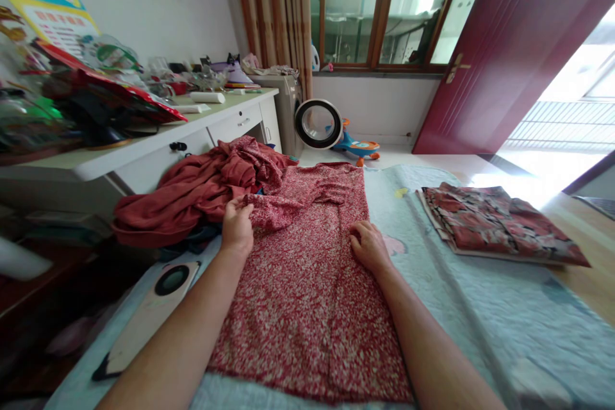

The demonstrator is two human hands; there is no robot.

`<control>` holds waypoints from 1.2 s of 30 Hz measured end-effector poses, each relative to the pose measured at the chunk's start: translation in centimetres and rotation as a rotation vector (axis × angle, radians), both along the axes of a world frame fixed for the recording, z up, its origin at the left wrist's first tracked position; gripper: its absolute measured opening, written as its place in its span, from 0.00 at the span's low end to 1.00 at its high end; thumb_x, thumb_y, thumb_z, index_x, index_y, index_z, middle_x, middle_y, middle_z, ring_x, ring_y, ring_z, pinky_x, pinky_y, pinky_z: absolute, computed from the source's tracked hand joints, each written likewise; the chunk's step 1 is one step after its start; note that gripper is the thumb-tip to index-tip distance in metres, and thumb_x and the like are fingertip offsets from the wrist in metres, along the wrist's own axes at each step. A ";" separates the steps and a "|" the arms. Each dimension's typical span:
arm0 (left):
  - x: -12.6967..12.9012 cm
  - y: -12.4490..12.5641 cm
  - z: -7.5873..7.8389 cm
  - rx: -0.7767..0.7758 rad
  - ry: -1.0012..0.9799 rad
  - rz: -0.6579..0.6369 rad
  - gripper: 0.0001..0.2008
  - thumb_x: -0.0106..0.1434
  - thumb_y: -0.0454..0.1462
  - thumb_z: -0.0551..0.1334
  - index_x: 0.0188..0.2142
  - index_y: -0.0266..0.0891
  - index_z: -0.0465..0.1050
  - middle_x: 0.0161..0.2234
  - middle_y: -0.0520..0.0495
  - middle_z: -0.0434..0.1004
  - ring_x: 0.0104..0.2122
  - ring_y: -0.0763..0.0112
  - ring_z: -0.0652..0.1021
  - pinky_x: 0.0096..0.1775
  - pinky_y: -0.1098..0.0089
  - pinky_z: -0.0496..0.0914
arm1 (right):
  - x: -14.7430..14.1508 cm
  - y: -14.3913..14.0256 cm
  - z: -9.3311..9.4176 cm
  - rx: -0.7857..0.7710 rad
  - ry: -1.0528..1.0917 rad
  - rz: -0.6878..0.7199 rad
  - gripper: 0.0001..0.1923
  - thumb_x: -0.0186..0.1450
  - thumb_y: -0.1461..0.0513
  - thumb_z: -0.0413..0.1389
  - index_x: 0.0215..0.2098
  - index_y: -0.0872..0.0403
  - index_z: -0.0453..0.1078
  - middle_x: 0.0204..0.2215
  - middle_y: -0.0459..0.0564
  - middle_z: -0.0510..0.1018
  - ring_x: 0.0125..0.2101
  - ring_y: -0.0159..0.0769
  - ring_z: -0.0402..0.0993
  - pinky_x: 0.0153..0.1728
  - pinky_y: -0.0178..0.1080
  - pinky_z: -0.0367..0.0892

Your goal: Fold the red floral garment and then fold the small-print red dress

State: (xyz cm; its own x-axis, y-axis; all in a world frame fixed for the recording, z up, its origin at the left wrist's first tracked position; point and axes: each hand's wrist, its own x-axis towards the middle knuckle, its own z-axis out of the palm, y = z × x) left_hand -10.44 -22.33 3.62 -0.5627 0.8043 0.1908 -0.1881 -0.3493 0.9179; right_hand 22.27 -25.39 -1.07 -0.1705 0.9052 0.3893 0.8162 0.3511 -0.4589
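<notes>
A red garment with a pale speckled print, apparently a shirt [302, 295], lies spread out on the light blue bed cover [432, 307]. At its left side my left hand [237, 225] is closed, pinching the sleeve [273, 210] between thumb and fingers; that sleeve is folded across toward the body of the shirt. My right hand [369, 243] rests on the shirt's right edge, fingers slightly bent and a little apart. Beyond my left hand sits a heap of crumpled red clothes [192, 195], which touches the shirt.
Folded patterned clothing [500, 221] lies on the right of the bed. A flat white object with a dark ring [158, 307] is beside my left forearm. A cluttered white desk [144, 148] runs along the left. Behind stand an open-doored washing machine [288, 109] and a blue-orange ride-on toy [358, 146].
</notes>
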 end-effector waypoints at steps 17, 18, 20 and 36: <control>0.8 -1.5 1.1 -0.097 -0.083 -0.105 0.19 0.41 0.38 0.72 0.33 0.38 0.70 0.29 0.54 0.76 0.29 0.71 0.75 0.37 0.68 0.70 | 0.1 0.1 -0.1 0.003 0.001 0.003 0.08 0.63 0.66 0.53 0.37 0.53 0.73 0.40 0.51 0.76 0.43 0.39 0.69 0.50 0.39 0.62; 1.2 -1.7 1.8 -0.076 -0.061 -0.121 0.18 0.43 0.38 0.71 0.33 0.39 0.70 0.29 0.54 0.76 0.29 0.71 0.75 0.37 0.69 0.69 | 0.0 0.1 -0.1 0.005 0.000 0.004 0.08 0.63 0.66 0.53 0.37 0.53 0.73 0.40 0.51 0.76 0.43 0.39 0.69 0.50 0.39 0.62; 2.1 -2.2 3.0 -0.027 0.014 -0.138 0.17 0.45 0.38 0.71 0.34 0.39 0.69 0.30 0.54 0.74 0.30 0.72 0.74 0.37 0.70 0.68 | 0.0 0.1 0.0 0.003 0.000 0.004 0.08 0.63 0.66 0.52 0.37 0.53 0.73 0.40 0.51 0.76 0.43 0.39 0.69 0.50 0.39 0.62; 10.5 -9.3 3.9 0.050 0.499 -0.468 0.04 0.61 0.37 0.64 0.34 0.42 0.69 0.39 0.48 0.76 0.36 0.70 0.76 0.41 0.70 0.69 | 0.4 0.7 -0.6 0.014 0.143 -0.006 0.10 0.66 0.63 0.50 0.38 0.53 0.74 0.37 0.51 0.78 0.41 0.38 0.71 0.47 0.38 0.63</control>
State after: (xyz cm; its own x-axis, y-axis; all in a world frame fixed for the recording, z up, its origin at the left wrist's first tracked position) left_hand 0.11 -31.62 7.54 0.0066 0.9250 0.3799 0.1119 -0.3782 0.9189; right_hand 22.69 -24.74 -1.68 -0.1071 0.9003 0.4218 0.7451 0.3536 -0.5655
